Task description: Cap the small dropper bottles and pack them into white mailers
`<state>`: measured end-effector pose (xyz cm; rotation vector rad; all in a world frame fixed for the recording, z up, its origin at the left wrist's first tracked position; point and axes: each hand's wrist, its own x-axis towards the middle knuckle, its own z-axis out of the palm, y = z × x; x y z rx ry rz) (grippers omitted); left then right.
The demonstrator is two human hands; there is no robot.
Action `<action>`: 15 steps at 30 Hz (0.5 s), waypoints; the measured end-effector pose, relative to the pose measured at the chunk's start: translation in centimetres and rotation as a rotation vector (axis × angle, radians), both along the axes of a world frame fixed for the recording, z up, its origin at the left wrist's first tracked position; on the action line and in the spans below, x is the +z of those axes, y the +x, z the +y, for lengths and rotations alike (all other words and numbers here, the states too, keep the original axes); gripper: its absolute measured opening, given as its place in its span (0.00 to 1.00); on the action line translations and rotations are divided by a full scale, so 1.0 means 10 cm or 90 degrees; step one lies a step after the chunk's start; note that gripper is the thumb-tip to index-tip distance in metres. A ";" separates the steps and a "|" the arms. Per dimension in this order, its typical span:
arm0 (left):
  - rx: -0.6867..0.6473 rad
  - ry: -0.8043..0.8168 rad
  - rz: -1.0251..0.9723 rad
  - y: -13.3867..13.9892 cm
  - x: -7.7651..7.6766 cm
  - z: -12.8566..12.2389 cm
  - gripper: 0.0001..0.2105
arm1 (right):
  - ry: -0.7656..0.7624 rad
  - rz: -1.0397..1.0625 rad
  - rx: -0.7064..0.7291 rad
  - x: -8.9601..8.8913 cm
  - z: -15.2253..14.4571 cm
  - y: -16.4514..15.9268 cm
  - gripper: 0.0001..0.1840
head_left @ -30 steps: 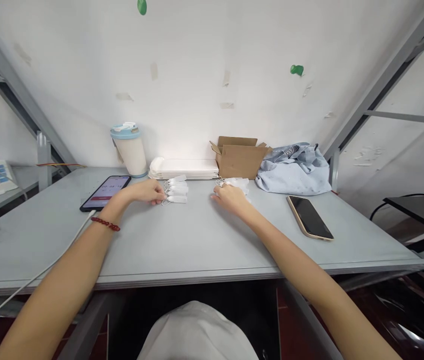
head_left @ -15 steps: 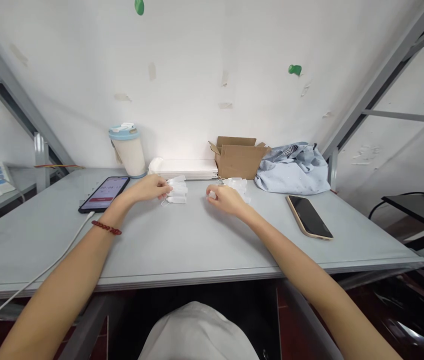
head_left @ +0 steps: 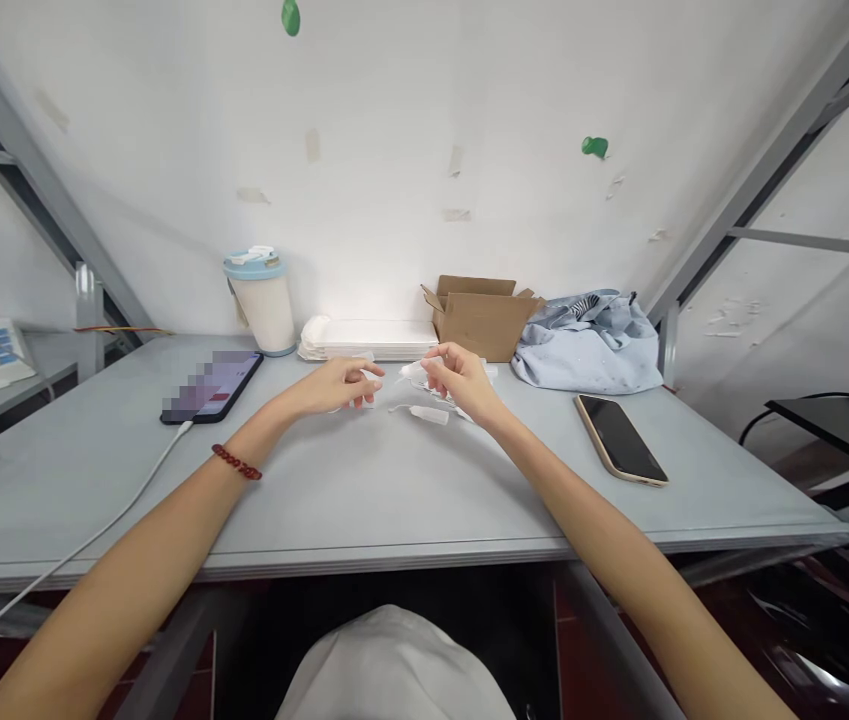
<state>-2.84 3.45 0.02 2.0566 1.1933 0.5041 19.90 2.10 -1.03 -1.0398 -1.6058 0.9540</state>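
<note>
My right hand (head_left: pixel 461 380) pinches a small white piece (head_left: pixel 413 370) with a thin string between thumb and fingertips, just above the table. Below it lies another such white tube-like piece (head_left: pixel 429 414), its string pointing left, and several more are partly hidden behind that hand. My left hand (head_left: pixel 338 385) hovers to the left with index finger and thumb apart. Beneath and behind its fingers are more white pieces (head_left: pixel 365 356), mostly covered by the hand. No piece shows held in it.
Along the wall stand a cup with a blue lid (head_left: pixel 259 300), a stack of white sheets (head_left: pixel 371 338), an open cardboard box (head_left: pixel 484 318) and a bundled light-blue cloth (head_left: pixel 593 340). A phone on a cable (head_left: pixel 225 390) lies left, another phone (head_left: pixel 620 438) right.
My left hand has moved right, off the left group of white pieces. My right hand has risen slightly and now holds a white piece; another piece shows lying below it.
</note>
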 end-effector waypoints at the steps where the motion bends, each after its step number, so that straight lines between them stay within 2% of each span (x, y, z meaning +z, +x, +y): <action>1: -0.012 -0.008 0.008 0.01 0.00 -0.01 0.22 | -0.003 0.010 0.004 0.00 0.00 0.00 0.14; 8: -0.072 -0.031 -0.010 0.06 0.00 -0.05 0.16 | -0.015 0.048 0.027 0.02 -0.01 -0.02 0.14; 15: -0.026 -0.032 -0.048 0.07 0.00 -0.05 0.13 | 0.001 0.038 0.038 -0.01 0.01 -0.01 0.13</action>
